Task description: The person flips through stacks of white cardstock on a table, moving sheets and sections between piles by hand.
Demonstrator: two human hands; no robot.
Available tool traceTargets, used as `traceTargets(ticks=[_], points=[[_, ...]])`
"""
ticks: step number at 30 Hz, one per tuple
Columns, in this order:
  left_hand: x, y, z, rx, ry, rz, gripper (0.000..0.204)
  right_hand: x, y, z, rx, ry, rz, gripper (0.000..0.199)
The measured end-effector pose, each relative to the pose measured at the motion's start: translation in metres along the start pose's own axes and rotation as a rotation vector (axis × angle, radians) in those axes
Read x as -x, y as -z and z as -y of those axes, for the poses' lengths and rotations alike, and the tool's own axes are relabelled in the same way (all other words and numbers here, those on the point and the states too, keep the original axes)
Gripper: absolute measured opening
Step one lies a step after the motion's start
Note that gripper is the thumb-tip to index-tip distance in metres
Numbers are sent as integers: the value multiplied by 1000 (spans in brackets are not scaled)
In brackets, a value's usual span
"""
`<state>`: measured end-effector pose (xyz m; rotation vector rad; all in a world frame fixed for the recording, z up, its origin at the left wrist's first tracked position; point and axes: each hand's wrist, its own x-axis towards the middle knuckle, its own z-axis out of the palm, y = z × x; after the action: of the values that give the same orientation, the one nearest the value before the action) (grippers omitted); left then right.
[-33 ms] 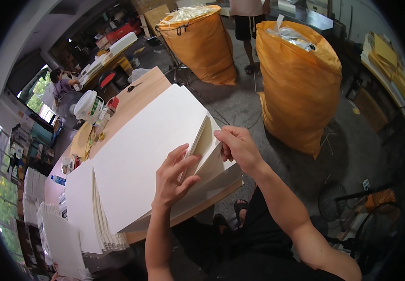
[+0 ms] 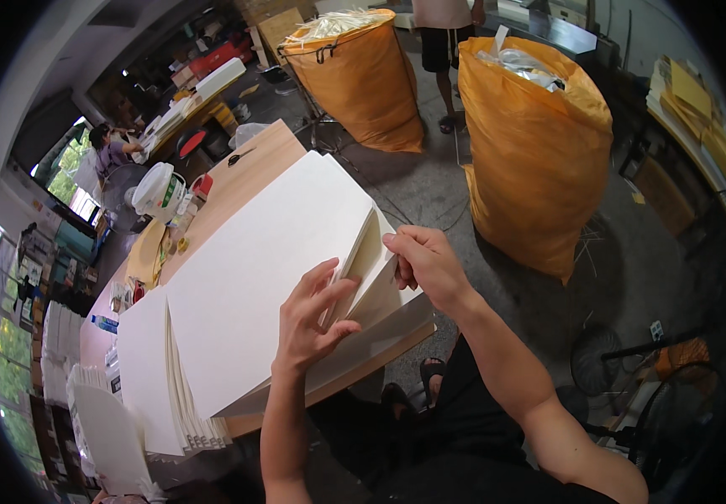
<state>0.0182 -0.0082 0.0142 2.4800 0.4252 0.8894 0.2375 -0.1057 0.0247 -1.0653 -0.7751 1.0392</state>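
Lower-left sheet [image 2: 111,433] seems shifted, while both hands [image 2: 304,319] stay at large sheets [image 2: 254,244].

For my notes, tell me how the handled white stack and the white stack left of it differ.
The handled stack shows a larger face than the left stack. The right grip pinches the handled stack's right-hand edge; the left stack lies untouched. The left stack's sheets fan out in steps along its right side, while the handled stack parts in a gap near that grip. Both are white.
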Motion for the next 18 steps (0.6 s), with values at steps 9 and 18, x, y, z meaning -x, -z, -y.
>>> traceTargets(ticks=[9, 18], points=[[-4, 1, -7, -17, 71, 76, 56, -1, 10, -5, 20, 17, 52, 35], [-14, 17, -16, -36, 105, 226, 45, 3, 18, -2, 164, 22, 59, 43]])
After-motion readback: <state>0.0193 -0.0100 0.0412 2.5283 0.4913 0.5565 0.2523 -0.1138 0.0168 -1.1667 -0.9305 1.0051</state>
